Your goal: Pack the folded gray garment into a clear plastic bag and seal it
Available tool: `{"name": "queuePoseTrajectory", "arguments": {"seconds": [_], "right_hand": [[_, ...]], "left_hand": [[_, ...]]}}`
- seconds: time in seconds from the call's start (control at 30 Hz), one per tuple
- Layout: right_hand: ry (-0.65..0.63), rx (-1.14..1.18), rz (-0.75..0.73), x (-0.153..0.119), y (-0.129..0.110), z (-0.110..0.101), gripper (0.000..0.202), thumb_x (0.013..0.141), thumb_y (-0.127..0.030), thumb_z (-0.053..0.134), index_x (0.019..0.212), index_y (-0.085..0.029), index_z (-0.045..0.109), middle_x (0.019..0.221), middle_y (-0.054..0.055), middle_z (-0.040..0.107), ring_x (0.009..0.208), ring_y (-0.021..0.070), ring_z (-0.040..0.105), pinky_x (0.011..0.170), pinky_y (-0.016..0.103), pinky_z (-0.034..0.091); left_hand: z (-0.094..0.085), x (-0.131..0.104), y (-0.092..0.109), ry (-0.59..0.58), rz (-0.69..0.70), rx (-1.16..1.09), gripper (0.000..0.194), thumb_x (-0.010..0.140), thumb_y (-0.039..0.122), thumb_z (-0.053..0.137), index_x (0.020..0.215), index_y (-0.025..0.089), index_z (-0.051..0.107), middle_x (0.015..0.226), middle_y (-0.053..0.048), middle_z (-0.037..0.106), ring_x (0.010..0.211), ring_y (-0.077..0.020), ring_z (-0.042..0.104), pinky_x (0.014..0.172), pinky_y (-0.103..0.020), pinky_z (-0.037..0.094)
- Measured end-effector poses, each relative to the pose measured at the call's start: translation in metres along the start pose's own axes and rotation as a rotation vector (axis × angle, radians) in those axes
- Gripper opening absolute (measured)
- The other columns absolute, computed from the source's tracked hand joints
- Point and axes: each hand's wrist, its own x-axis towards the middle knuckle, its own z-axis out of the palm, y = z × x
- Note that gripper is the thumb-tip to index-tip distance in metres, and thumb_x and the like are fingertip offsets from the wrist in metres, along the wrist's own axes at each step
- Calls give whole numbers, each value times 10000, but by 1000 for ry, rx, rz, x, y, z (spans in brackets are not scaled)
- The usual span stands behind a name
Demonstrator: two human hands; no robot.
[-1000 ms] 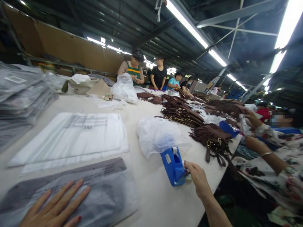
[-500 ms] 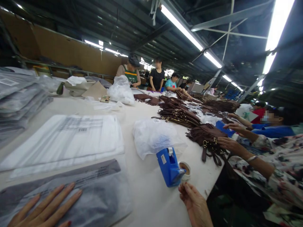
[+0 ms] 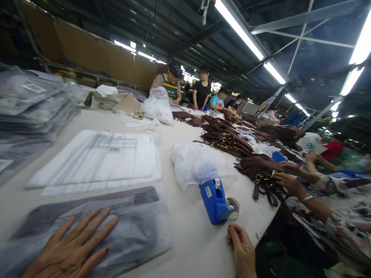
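Note:
My left hand [image 3: 78,243] lies flat with fingers spread on a clear plastic bag [image 3: 142,227] that holds something dark grey and flat. Just below a blue tape dispenser [image 3: 213,202], my right hand [image 3: 242,247] has its thumb and fingertips pinched together. Whatever those fingertips may hold is too small to make out. A roll of tape [image 3: 238,205] lies against the dispenser's right side. Beyond the bag under my left hand is a flat stack of white translucent bags [image 3: 98,162] with a barcode label.
Grey plastic-wrapped packages [image 3: 34,100] are piled at the left. A crumpled white plastic bag [image 3: 199,160] lies behind the dispenser. Brown straps with gold clasps [image 3: 257,166] lie in heaps, where a co-worker's hands [image 3: 290,179] work at the right. Other people stand along the far side.
The view has swung left, so the table's contents appear farther right. More of my left hand shows, still flat on the bag. My right hand stays pinched near the dispenser.

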Motion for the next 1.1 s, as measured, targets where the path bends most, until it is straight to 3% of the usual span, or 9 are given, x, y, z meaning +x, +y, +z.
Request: {"name": "queuePoseTrajectory", "arguments": {"seconds": [0.1,0.2,0.4,0.57,0.67,0.8,0.97,1.03,1.1], "right_hand": [[-129,-111,-100,-20,-16,4,402,647,-585,646,768,-206,586,551,-47,523,565,128,481,581,245,421],[-391,-216,-258,-31,-54,29,276,773,-498,562,842,-231,573,609,-43,518,585,124,488,576,226,426],[-1245,-564,-620,-29,-149,136,200,863,-376,468,780,-210,542,703,-15,538,657,113,494,603,221,395],[-1586,-753,-719,-25,-169,218,79,801,-238,527,753,-190,567,653,-44,511,594,85,439,557,203,334],[-1619,-841,-727,-21,-161,245,74,751,-157,535,709,-191,585,600,-61,478,555,76,410,528,194,308],[-1604,-926,-694,-19,-143,267,94,691,-165,616,606,-203,598,523,-77,471,501,70,413,490,189,292],[-1216,-1065,-773,-1,-133,275,300,490,-357,805,609,-200,577,603,-40,510,547,105,427,512,238,260],[-1071,-1085,-793,6,-134,265,269,561,-343,771,684,-196,581,695,-7,548,603,131,470,552,256,298],[-950,-1024,-827,2,-132,247,116,730,-290,641,747,-194,579,750,18,579,653,149,521,593,267,359]], "left_hand": [[-9,2,0,22,94,64,545,859,577,389,1356,394,263,1302,20,504,1158,-222,489,1110,-422,111],[-20,5,0,-19,206,198,505,886,490,394,1348,295,337,1336,-37,468,1190,-226,452,1115,-427,4],[-26,6,4,-120,142,247,546,885,495,423,1371,295,277,1406,-45,374,1280,-249,333,1103,-477,22],[-29,4,7,-140,101,178,575,870,483,465,1374,290,265,1426,-47,339,1289,-269,314,1071,-507,213],[-30,5,7,-137,94,137,601,849,477,505,1370,275,284,1423,-59,343,1271,-289,340,1044,-510,284],[-29,6,6,-141,104,128,602,843,475,510,1364,251,309,1421,-73,343,1280,-304,328,1061,-526,249],[-29,7,6,-133,106,139,585,839,480,512,1351,256,338,1425,-63,339,1296,-292,306,1117,-520,82],[-29,7,5,-133,103,135,583,841,481,511,1350,254,339,1419,-64,349,1289,-291,319,1114,-518,109],[-28,6,5,-122,105,118,590,840,482,517,1352,251,336,1413,-68,358,1285,-292,325,1114,-516,114]]}}
